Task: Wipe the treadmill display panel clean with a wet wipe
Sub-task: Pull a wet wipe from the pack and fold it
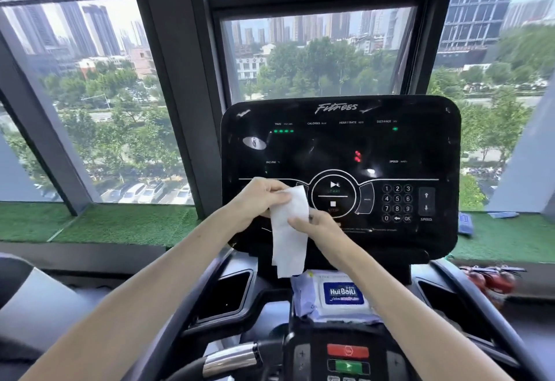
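Observation:
A white wet wipe (289, 236) hangs unfolded in front of the lower left of the black treadmill display panel (339, 146). My left hand (260, 200) pinches the wipe's top edge. Just below and to the right, my right hand (318, 226) grips its right side. The wipe's lower end dangles free above the console. A blue and white wet wipe pack (333, 296) lies on the console shelf beneath the panel. The panel shows lit green and red indicators, a round start/stop control and a number keypad (397, 202).
Red and green buttons (347, 358) sit on the lower console between the handlebars. Black cup holders (228, 295) flank the pack. Large windows and a green turf ledge (120, 224) lie behind the treadmill. Red fire extinguishers (492, 283) rest at the right.

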The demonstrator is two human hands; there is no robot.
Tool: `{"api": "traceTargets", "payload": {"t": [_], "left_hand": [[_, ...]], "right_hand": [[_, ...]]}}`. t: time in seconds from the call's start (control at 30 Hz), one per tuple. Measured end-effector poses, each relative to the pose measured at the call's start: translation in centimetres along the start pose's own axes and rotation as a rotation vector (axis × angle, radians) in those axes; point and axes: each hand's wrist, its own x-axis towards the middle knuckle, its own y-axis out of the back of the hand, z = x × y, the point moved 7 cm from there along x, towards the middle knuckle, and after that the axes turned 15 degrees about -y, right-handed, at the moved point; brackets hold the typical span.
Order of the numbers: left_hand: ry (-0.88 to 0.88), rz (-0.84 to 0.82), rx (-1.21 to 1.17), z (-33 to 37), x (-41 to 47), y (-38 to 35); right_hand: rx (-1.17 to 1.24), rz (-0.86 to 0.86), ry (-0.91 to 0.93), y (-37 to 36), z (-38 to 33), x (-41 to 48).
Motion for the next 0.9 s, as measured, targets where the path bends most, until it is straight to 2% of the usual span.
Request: {"api": "traceTargets", "payload": {"t": [0.23,0.33,0.43,0.53,0.57,0.67,0.7,0.8,0.83,0.9], "left_hand": [[-0.164,-0.012,0.108,-0.7,-1.1,0.7],[-0.240,-0.108,0.169,-1.7,-2.4,-0.3],[-0.218,-0.197,0.281,-3.5,-3.7,-1.2],[-0.124,-0.328,0.225,-4.4,-4.9,-1.7],[-0.098,-0.322,0.147,-4.3,-5.0,-1.5],[-0.013,-0.022,-0.060,-4.5,-4.2,0.2],[0.049,0.011,-0.087,-5.0,-4.1,0.3],[0.208,-0.122,-0.181,-6.0,-4.5,-1.9],[0.233,-0.111,-0.222,-6.1,-4.5,-2.4],[0.257,0.014,-0.285,-6.2,-4.4,-2.3]], "right_hand": [[0.132,0.060,-0.300,-1.0,3.8,0.6],[0.304,0.082,-0.362,-1.2,3.8,0.7],[0.491,0.044,-0.381,-1.1,3.4,0.5],[0.543,0.012,-0.383,-1.0,3.2,0.3],[0.504,0.010,-0.372,-1.0,3.1,0.2],[0.402,0.007,-0.299,-1.1,2.6,0.1],[0.393,0.010,-0.282,-1.1,2.6,0.1],[0.364,0.021,-0.248,-0.8,2.2,-0.1],[0.352,0.028,-0.242,-0.7,2.1,-0.1],[0.338,0.045,-0.230,-0.3,2.1,-0.3]]}}
